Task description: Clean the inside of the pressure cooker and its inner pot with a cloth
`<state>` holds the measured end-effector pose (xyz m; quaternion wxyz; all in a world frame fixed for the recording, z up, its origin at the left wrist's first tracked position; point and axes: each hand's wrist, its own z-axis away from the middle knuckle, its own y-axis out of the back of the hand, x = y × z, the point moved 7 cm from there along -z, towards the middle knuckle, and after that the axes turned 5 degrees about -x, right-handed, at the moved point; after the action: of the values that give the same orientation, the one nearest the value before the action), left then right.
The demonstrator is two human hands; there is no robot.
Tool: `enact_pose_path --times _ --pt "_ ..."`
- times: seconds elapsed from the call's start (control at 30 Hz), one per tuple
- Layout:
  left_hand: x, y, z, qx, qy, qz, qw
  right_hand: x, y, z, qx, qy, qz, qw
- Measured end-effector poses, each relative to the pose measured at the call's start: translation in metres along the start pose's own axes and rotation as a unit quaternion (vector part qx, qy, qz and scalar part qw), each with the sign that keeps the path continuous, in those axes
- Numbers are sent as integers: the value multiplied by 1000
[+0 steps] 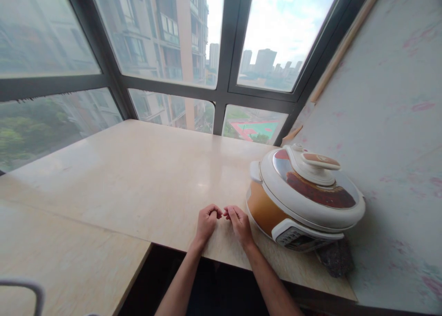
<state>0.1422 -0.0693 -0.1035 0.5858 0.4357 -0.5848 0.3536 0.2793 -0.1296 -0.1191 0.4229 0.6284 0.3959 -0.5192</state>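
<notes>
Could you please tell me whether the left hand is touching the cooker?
Apart: the head view shows countertop and the right hand between the left hand and the cooker.

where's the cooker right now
In the head view, the cooker stands on the counter at right, between the person's right hand and the patterned wall.

One left hand [207,221], one right hand [239,223], one electric cooker [304,201] and six window panes [155,35] show.
</notes>
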Motion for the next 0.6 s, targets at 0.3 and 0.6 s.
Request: enact_pose_path --times 0.3,0.6 --pt "-4 0 0 5 -4 5 1000 -5 -1 1 -5 3 18 1000" --pt "-5 -1 0 0 -5 -3 1000 -8 -2 0 -8 9 20 1000"
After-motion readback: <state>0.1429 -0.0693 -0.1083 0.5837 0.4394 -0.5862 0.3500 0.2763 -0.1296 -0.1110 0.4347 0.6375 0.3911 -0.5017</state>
